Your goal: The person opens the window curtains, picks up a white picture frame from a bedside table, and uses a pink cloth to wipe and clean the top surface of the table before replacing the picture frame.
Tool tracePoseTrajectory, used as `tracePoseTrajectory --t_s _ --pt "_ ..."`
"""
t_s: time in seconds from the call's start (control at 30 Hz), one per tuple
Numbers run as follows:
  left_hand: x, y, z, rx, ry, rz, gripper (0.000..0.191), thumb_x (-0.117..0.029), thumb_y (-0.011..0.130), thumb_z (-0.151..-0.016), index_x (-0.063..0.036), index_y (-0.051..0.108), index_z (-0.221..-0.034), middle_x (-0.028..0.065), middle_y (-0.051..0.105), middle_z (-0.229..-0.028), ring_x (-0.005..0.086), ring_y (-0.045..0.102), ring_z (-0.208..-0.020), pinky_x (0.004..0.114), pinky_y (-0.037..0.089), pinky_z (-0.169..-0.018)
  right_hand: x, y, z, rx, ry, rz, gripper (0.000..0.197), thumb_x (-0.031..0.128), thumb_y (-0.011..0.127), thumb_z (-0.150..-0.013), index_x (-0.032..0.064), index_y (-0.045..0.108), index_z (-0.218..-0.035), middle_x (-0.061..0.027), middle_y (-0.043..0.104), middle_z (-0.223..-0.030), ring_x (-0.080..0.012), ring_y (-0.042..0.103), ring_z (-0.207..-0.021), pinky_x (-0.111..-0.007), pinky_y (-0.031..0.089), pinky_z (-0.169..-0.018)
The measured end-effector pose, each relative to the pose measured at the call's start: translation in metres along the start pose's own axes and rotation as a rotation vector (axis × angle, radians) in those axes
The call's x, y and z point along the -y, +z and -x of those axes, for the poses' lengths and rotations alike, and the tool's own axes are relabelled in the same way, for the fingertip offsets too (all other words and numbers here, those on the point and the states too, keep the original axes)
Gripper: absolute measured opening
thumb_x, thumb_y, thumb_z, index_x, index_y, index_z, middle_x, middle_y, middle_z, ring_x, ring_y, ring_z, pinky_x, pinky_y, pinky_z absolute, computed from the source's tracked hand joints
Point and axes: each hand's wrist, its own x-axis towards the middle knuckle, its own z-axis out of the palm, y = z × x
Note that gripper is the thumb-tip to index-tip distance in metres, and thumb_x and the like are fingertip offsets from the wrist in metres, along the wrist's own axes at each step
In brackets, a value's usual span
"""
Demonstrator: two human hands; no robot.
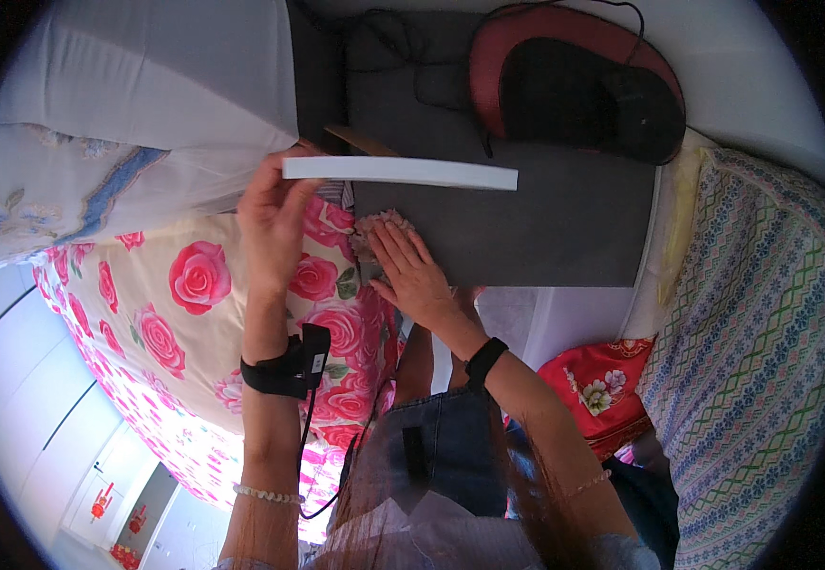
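Observation:
My left hand (273,214) grips the left end of a thin white box or panel (398,172), which is seen nearly edge-on above the dark grey tabletop (547,235). Fingers and thumb pinch it from opposite sides. Lower and to the right, my right hand (416,281) presses a pinkish-grey crumpled cloth (369,242) against the left part of the tabletop. The fingers lie stretched over the cloth and hide part of it.
A red and black bag or cushion (576,85) and a black cable (448,107) lie at the tabletop's back. Rose-print bedding (198,278) borders the left side, below a sheer curtain (170,85). Patterned fabric (747,342) and a red floral cloth (597,392) are on the right.

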Motion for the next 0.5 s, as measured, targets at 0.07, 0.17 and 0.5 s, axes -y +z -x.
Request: tracePoseTrajectory --t_s 0.07,0.17,0.5 --pt "0.010 0.007 -0.005 0.011 0.003 0.067 0.017 0.001 0.059 -0.088 0.0010 0.058 -0.105 0.0029 0.062 -0.097 0.0084 0.055 -0.091 0.022 0.044 -0.083 -0.002 0.003 0.001 -0.008 0.000 0.012 0.069 0.040 0.053 -0.089 0.0006 0.032 -0.141 -0.0142 0.026 -0.150 -0.0267 0.021 -0.140 -0.042 0.014 -0.115" --pt "0.025 0.016 -0.011 -0.013 -0.028 0.123 0.016 0.000 0.059 -0.088 0.0010 0.058 -0.104 0.0023 0.061 -0.096 0.0077 0.055 -0.090 0.022 0.043 -0.083 -0.005 0.003 0.003 -0.009 0.011 0.026 0.067 0.039 0.053 -0.089 0.0008 0.033 -0.141 -0.0142 0.028 -0.149 -0.0266 0.022 -0.140 -0.042 0.014 -0.115" --pt "0.033 0.040 -0.043 -0.201 0.169 -0.183 0.013 -0.007 0.061 -0.088 0.0034 0.057 -0.096 0.0086 0.061 -0.076 0.0125 0.052 -0.066 0.024 0.043 -0.063 0.001 0.004 0.000 -0.023 0.028 0.020 0.062 0.029 0.052 -0.090 0.0030 0.032 -0.142 -0.0112 0.028 -0.149 -0.0244 0.022 -0.140 -0.040 0.015 -0.115"
